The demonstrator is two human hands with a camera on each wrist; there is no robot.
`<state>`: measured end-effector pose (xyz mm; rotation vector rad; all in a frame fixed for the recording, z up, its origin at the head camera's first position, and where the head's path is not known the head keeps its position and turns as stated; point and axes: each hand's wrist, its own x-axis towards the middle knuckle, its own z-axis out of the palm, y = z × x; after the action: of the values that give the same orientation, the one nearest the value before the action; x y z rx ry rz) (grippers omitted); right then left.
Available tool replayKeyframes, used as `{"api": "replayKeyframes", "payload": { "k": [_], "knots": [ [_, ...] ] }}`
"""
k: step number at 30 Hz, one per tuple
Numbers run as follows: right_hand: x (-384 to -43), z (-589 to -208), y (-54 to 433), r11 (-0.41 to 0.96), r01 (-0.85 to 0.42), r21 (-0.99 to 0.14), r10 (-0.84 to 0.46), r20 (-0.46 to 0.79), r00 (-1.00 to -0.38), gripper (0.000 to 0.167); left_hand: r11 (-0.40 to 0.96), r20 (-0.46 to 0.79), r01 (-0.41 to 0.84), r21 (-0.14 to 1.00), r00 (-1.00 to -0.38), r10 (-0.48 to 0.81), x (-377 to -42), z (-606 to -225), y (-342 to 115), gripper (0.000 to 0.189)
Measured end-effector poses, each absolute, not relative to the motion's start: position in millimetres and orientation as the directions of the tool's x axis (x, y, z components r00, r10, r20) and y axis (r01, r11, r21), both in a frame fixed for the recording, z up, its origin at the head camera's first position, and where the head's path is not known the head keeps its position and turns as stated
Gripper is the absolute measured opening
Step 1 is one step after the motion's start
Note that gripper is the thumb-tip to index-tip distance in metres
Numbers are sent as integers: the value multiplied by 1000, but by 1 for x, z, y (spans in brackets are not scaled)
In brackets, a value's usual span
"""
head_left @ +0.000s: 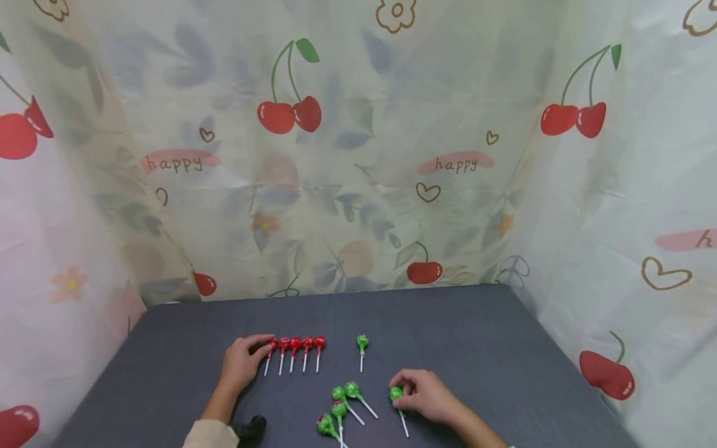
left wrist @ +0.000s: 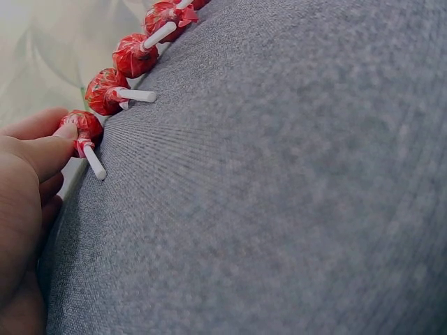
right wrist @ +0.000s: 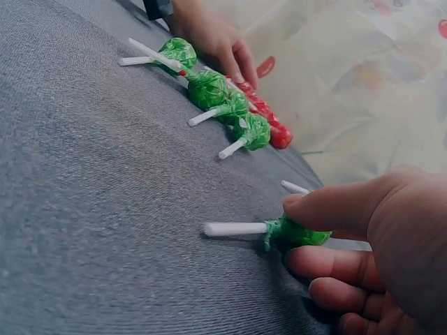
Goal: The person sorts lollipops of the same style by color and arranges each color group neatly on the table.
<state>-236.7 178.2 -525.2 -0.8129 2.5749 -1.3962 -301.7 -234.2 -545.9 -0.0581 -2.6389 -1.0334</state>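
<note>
Several red lollipops point(head_left: 295, 344) lie side by side in a row, sticks toward the front. At the row's left end my left hand point(head_left: 241, 361) pinches the head of the outermost red lollipop point(left wrist: 84, 129) between thumb and fingers. My right hand point(head_left: 428, 395) pinches a green lollipop point(right wrist: 300, 232) by its wrapped head, with the white stick pointing toward the front. To its left lies a loose cluster of several green lollipops point(head_left: 338, 407), some overlapping. A single green lollipop point(head_left: 363, 342) lies apart, right of the red row, its stick toward the front.
A dark grey cloth covers the table point(head_left: 476, 336). Patterned curtains point(head_left: 347, 155) hang behind it and along both sides. Beside the left sleeve point(head_left: 210, 434) is a black object point(head_left: 252, 429) near the front edge.
</note>
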Motion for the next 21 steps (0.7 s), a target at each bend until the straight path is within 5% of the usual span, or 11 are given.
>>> {"api": "replayKeyframes", "payload": {
  "k": [21],
  "knots": [
    [-276, -517, 169, 488, -340, -804, -466, 90, -880, 14, 731, 260, 115, 672, -961, -88, -302, -545, -232, 26]
  ]
}}
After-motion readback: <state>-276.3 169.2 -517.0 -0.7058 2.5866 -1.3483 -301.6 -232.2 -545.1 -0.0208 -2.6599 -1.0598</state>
